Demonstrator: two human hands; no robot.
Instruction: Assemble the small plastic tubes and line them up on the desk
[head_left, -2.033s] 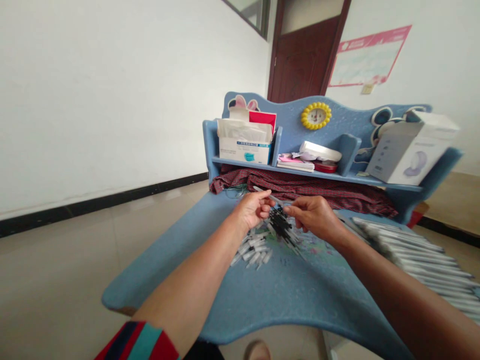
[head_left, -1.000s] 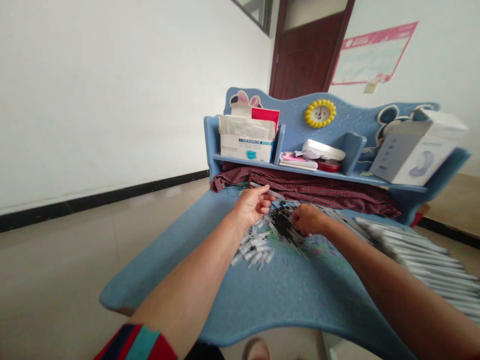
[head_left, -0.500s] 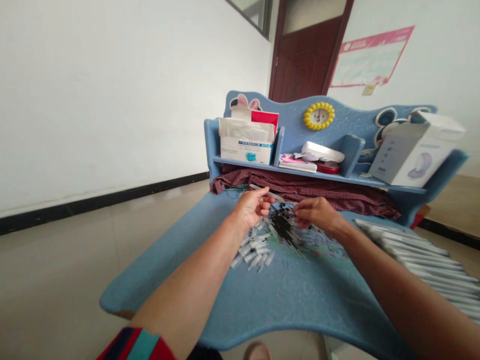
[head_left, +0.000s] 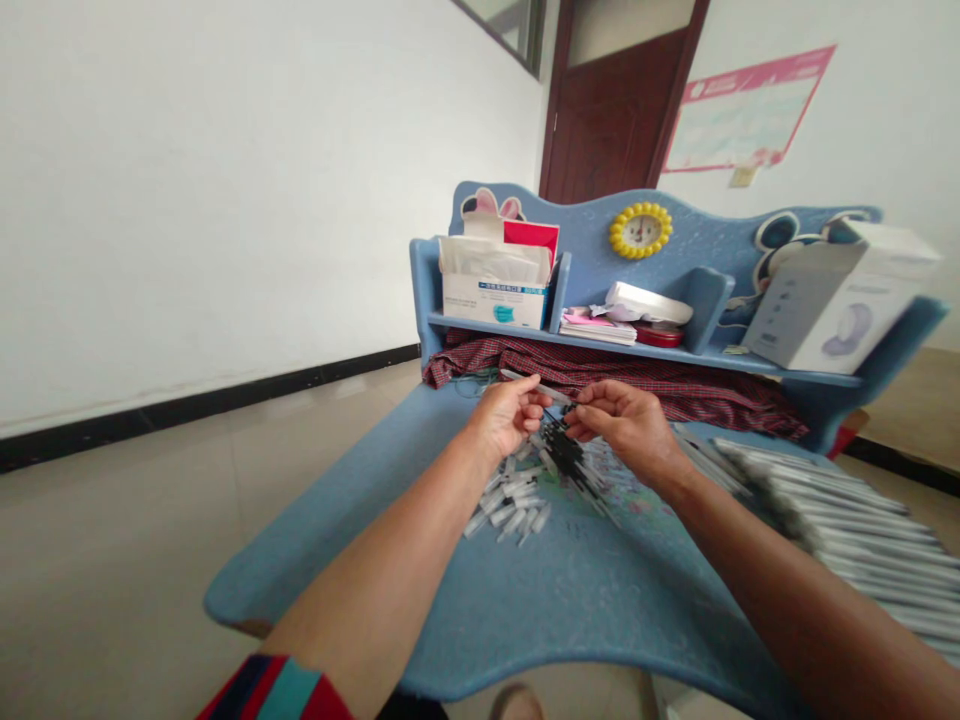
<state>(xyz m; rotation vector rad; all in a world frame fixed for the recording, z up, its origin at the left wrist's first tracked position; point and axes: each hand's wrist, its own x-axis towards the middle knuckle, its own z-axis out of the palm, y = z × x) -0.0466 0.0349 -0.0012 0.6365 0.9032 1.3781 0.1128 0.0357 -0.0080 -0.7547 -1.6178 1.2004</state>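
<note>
My left hand [head_left: 506, 415] is closed on a thin grey pen barrel [head_left: 525, 381] that sticks out up and left and points toward my right hand. My right hand [head_left: 626, 425] pinches a small black part [head_left: 571, 409] at the barrel's near end. Both hands hover over the blue desk [head_left: 555, 590]. Under them lies a heap of small black parts [head_left: 564, 455] and a pile of short grey caps [head_left: 510, 502].
A long row of finished grey pens [head_left: 840, 510] lies on the desk at right. A red checked cloth [head_left: 637, 380] sits under the shelf. The shelf holds a mask box [head_left: 491, 280], papers [head_left: 596, 325] and a white carton [head_left: 836, 300]. A brown door [head_left: 611, 110] stands behind.
My right hand dipped into the black heap, then rose and came back to the barrel held in my left hand. My left hand stayed nearly still.
</note>
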